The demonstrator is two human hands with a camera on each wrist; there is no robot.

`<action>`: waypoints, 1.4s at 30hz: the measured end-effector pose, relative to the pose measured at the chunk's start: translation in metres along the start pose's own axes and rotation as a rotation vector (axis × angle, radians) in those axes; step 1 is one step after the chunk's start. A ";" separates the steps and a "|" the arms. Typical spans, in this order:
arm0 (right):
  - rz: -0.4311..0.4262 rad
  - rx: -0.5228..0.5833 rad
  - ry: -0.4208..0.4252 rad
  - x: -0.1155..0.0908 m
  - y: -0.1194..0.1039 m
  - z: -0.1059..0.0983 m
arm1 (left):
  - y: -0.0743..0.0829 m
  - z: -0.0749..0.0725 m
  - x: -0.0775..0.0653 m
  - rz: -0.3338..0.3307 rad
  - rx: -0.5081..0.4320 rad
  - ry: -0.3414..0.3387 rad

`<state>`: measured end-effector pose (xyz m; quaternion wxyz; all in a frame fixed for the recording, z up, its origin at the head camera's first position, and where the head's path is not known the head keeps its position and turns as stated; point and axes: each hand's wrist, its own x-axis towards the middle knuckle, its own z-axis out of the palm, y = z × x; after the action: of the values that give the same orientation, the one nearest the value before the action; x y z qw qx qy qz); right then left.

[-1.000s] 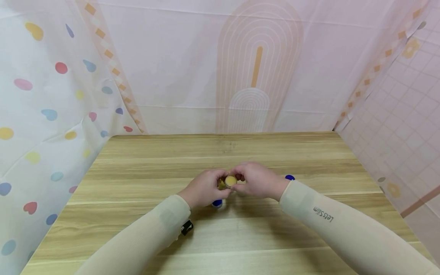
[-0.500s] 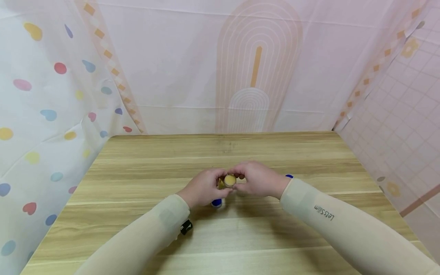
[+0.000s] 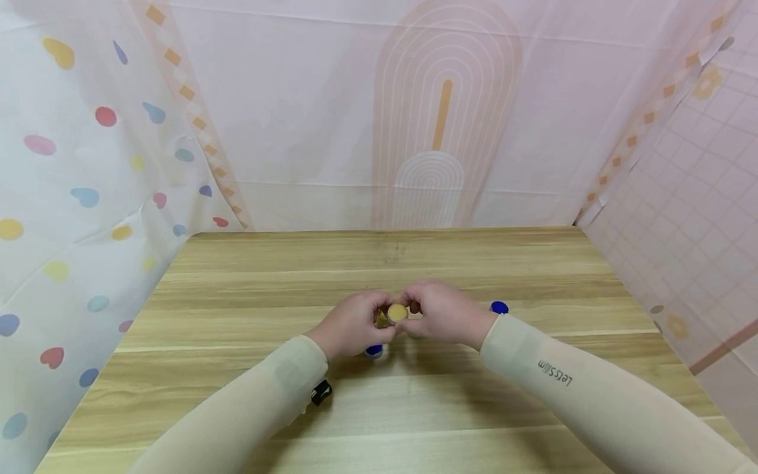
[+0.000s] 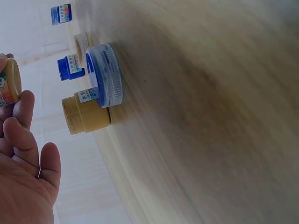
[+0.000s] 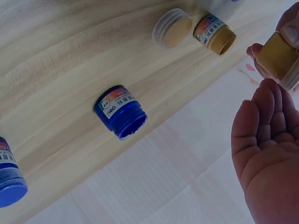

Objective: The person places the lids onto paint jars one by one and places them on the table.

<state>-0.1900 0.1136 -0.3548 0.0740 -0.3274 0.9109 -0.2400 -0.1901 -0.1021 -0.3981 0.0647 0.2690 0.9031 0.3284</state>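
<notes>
Over the middle of the table, my left hand (image 3: 355, 322) grips a small ochre-yellow paint jar (image 5: 278, 55), seen with its label in the left wrist view (image 4: 6, 86). A clear lid (image 3: 397, 313), yellow inside its rim, sits at the jar's end. Thumb and fingers of my right hand (image 3: 441, 313) pinch this lid from the right. In the right wrist view the right palm is turned up, and its fingertips are at the lid. Below the left hand, a blue lid (image 3: 374, 351) lies on the table.
An uncapped blue paint jar (image 5: 122, 112) and an uncapped yellow jar (image 5: 215, 35) stand on the wooden table (image 3: 379, 408). A loose clear lid with yellow inside (image 5: 173, 28) lies beside the yellow one. A capped blue jar (image 3: 499, 307) stands by the right sleeve.
The right hand and forearm have shifted slightly, and more of the blue jar beside the sleeve shows. My left hand has stayed in place with the yellow jar.
</notes>
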 end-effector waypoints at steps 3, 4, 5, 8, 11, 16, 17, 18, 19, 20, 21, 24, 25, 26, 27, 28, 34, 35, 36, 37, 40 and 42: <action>0.006 -0.004 -0.014 0.000 0.000 0.000 | 0.000 -0.001 0.000 -0.007 -0.004 -0.002; 0.004 -0.002 -0.022 0.001 0.000 -0.001 | 0.000 -0.001 0.000 -0.010 -0.007 -0.002; 0.004 0.002 -0.031 0.000 0.000 -0.002 | 0.000 -0.001 0.000 -0.012 -0.009 -0.002; -0.014 0.004 -0.046 0.000 -0.001 -0.006 | 0.001 -0.002 0.001 -0.014 -0.012 0.000; -0.046 -0.002 -0.045 0.000 -0.001 -0.007 | 0.001 -0.002 0.001 -0.006 -0.012 0.001; -0.058 -0.013 -0.036 0.001 0.000 -0.005 | -0.001 -0.002 0.002 0.010 -0.012 0.006; -0.053 -0.007 -0.035 0.001 0.000 -0.005 | -0.001 -0.001 0.002 0.011 -0.012 0.006; -0.050 -0.004 -0.032 0.001 0.000 -0.004 | -0.001 -0.001 0.002 0.012 -0.013 0.006; -0.048 -0.004 -0.029 0.001 0.000 -0.004 | -0.001 -0.001 0.002 0.012 -0.012 0.006; -0.045 -0.003 -0.025 0.001 0.000 -0.003 | -0.001 0.000 0.002 0.012 -0.011 0.005; -0.044 -0.002 -0.022 0.001 0.000 -0.002 | -0.002 0.000 0.002 0.012 -0.010 0.005; -0.044 -0.010 -0.004 0.000 0.000 -0.001 | -0.002 0.001 0.002 0.008 -0.007 0.008; -0.042 -0.018 0.002 0.000 0.000 0.000 | -0.002 0.001 0.002 0.008 -0.005 0.010; -0.038 -0.023 0.009 0.000 0.000 0.000 | -0.002 0.001 0.001 0.007 -0.003 0.011; -0.035 -0.028 0.014 0.000 0.000 0.000 | -0.002 0.002 0.001 0.005 -0.004 0.012; -0.030 -0.032 0.016 0.000 0.000 0.001 | -0.002 0.002 0.001 0.003 -0.005 0.011; -0.064 -0.023 -0.011 0.001 0.001 -0.004 | -0.002 0.000 0.003 -0.018 -0.012 -0.001; -0.080 -0.026 -0.017 0.001 0.001 -0.005 | -0.002 0.000 0.003 -0.017 -0.012 -0.001; -0.093 -0.030 -0.021 0.001 0.001 -0.006 | -0.002 0.000 0.003 -0.016 -0.012 -0.001; -0.106 -0.038 -0.022 0.001 0.001 -0.006 | -0.001 0.000 0.003 -0.013 -0.013 -0.001; -0.128 -0.059 -0.024 0.001 0.001 -0.007 | -0.001 -0.001 0.003 -0.008 -0.014 -0.001; -0.130 -0.066 -0.025 0.001 0.001 -0.007 | 0.000 -0.001 0.003 -0.005 -0.011 -0.001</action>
<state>-0.1934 0.1163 -0.3494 0.0591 -0.3910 0.8941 -0.2102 -0.1928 -0.1015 -0.3974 0.0676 0.2667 0.9018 0.3333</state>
